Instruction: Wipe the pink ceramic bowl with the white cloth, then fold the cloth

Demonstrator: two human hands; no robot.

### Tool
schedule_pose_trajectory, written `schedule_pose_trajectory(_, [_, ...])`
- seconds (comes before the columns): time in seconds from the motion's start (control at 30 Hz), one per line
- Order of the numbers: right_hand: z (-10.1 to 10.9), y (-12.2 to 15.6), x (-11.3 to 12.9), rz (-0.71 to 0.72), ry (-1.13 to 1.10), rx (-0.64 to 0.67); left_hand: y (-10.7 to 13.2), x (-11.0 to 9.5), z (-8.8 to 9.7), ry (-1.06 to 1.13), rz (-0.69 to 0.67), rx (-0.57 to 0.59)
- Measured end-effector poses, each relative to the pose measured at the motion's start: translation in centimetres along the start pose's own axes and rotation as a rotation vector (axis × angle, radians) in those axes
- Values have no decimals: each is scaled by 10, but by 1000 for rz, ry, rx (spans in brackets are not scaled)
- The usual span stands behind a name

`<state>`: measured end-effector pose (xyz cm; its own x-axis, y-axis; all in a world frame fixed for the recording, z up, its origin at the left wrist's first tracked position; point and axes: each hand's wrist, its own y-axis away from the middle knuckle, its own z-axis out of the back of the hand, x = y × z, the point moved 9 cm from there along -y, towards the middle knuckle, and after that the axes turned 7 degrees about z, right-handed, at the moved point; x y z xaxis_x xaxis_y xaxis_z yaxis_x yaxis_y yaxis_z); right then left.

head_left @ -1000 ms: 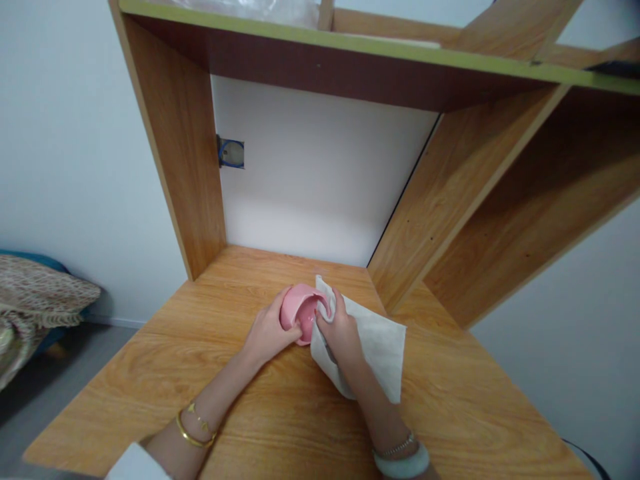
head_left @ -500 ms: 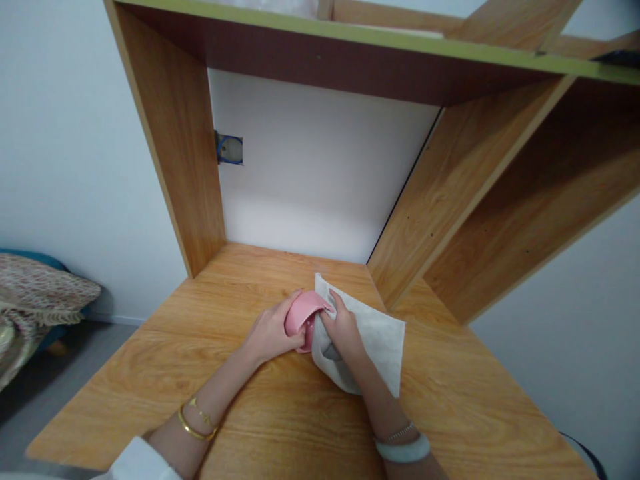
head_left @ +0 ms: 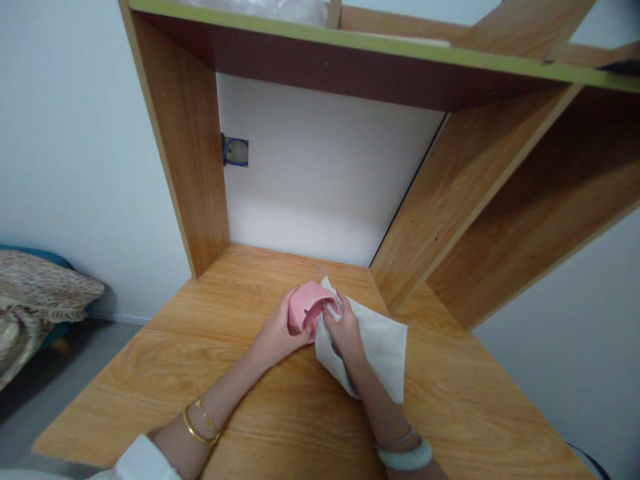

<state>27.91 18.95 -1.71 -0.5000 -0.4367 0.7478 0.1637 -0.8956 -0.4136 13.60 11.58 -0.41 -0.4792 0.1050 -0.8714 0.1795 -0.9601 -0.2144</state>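
Hands meet over the middle of the wooden table (head_left: 250, 413), just in front of the shelf unit's open bay. The left hand (head_left: 277, 335) is curled around a small pink bowl (head_left: 306, 308), gripping its outer wall and holding it tilted on its side just above the table. The right hand (head_left: 344, 331) clutches a white cloth (head_left: 381, 347) and presses a bunched part of it against the bowl's rim, fingers bent over the fabric. The rest of the cloth hangs down and spreads onto the table to the right. Both wrists wear bracelets.
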Motion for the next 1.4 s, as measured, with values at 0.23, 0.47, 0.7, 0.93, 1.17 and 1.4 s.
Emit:
schedule_pose_trajectory(0.23, [7, 1, 13, 47, 223, 104, 1, 2, 8, -278, 63, 21])
schedule_pose_trajectory(0.47, [0, 2, 12, 91, 169, 138, 3, -2, 4, -267, -33, 36])
schedule_pose_trajectory(0.7, [-2, 6, 0, 33, 46, 44, -1, 3, 7, -50, -52, -35])
schedule_pose_trajectory(0.93, [-5, 6, -8, 35, -117, -69, 0, 0, 1, -120, -52, 15])
schedule_pose_trajectory(1.17, [-15, 6, -11, 12, -268, -84, 2, 1, -1, 18, -59, -1])
schedule_pose_trajectory(1.4, [-15, 2, -16, 3, -273, -109, -2, 7, -2, 195, -84, -65])
